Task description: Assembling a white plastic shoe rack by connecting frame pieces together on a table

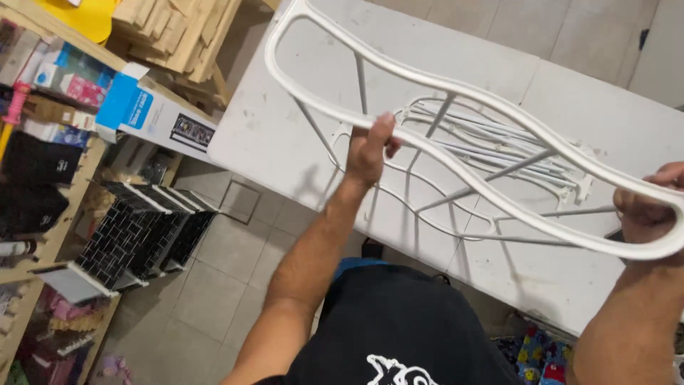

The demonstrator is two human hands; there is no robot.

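Frame [456, 100], white, wavy-looped w/ thin grey rods hanging under it, held up tilted over the tabletop [285, 128]. Left hand [370, 146] has fingers clenched on the lower rail near mid-length; right hand [645, 203] grips the loop's right end, fingers wrapped round it. More white wire parts [499, 153] lie loose on the tabletop toward its right side, apart from the frame, so not yet joined. Black grid panels [142, 235] sit on the floor by the tabletop's left edge; shelf [50, 235] w/ boxes beyond.
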